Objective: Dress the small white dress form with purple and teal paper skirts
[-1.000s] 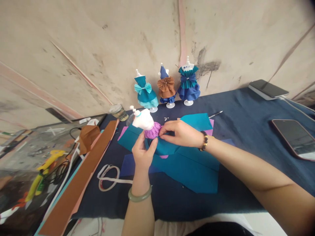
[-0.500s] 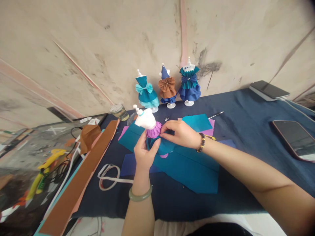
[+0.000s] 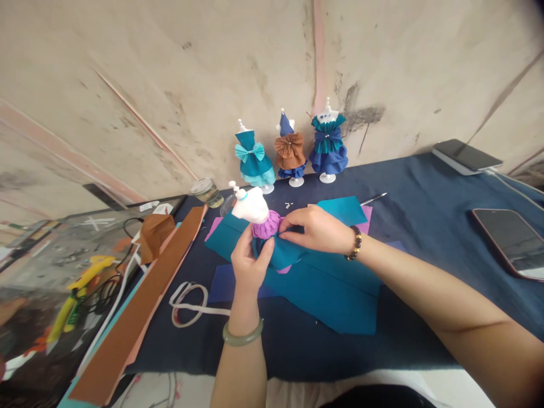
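A small white mannequin (image 3: pixel 251 205) leans to the left in my left hand (image 3: pixel 250 260), which is closed around its lower part. A gathered purple ruffle (image 3: pixel 267 225) circles its waist. Just below the ruffle, teal paper (image 3: pixel 285 253) wraps round the form and trails to the right. My right hand (image 3: pixel 312 229) pinches the upper edge of this teal piece beside the ruffle, thumb and forefinger together. The mannequin's stand is hidden by my hand and the paper. Beneath both hands lies a large teal sheet (image 3: pixel 335 300).
Three dressed mini mannequins (image 3: pixel 290 152) stand along the wall. A roll of double-sided tape (image 3: pixel 187 303), a clear cup (image 3: pixel 207 192) and brown strips (image 3: pixel 148 300) are on the left, with a yellow glue gun (image 3: pixel 91 272) beyond. A pen (image 3: pixel 374 199) and phone (image 3: pixel 510 241) lie right.
My right hand has shifted slightly, its wrist a little to the right, still pinching the teal paper. The left hand and the mannequin stay almost where they were.
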The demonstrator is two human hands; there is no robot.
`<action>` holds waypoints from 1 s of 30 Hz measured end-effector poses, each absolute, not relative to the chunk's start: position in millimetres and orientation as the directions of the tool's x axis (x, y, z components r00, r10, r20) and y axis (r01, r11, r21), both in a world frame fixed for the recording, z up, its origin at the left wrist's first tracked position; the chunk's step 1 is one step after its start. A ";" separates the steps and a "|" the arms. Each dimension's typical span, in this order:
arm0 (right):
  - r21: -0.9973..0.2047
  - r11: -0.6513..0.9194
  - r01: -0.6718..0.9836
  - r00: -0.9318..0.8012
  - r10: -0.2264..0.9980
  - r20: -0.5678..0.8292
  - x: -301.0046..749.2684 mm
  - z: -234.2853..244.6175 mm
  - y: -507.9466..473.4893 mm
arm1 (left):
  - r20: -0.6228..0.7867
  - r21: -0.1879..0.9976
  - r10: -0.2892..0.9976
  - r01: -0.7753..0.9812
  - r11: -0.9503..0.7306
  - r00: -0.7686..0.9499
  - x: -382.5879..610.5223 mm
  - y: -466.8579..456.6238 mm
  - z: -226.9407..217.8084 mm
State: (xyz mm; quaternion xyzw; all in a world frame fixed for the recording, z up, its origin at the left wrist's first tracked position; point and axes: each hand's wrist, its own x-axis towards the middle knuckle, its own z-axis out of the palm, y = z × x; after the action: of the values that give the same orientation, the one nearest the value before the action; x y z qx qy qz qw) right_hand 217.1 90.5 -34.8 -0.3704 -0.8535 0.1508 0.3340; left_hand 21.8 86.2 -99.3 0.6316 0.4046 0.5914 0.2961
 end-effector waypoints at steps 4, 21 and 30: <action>-0.502 0.722 0.476 -0.522 0.692 0.499 214.5 -37.6 89.5 | 0.532 0.836 0.847 0.167 -0.522 -0.016 22.8 85.3 -98.1; -0.505 0.733 0.456 -0.492 0.681 0.543 211.6 -43.8 92.3 | 0.547 0.822 0.837 0.183 -0.540 0.015 22.4 85.2 -100.2; -0.478 0.777 0.409 -0.498 0.629 0.597 213.1 -44.4 92.1 | 0.553 0.810 0.833 0.245 -0.532 -0.018 22.1 85.7 -101.2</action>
State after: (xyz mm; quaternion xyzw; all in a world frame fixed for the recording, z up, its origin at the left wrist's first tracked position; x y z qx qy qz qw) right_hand 213.1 92.1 -44.4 -0.3037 -0.8545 0.1379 0.3983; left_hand 22.1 85.7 -101.2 0.6536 0.4122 0.5822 0.2527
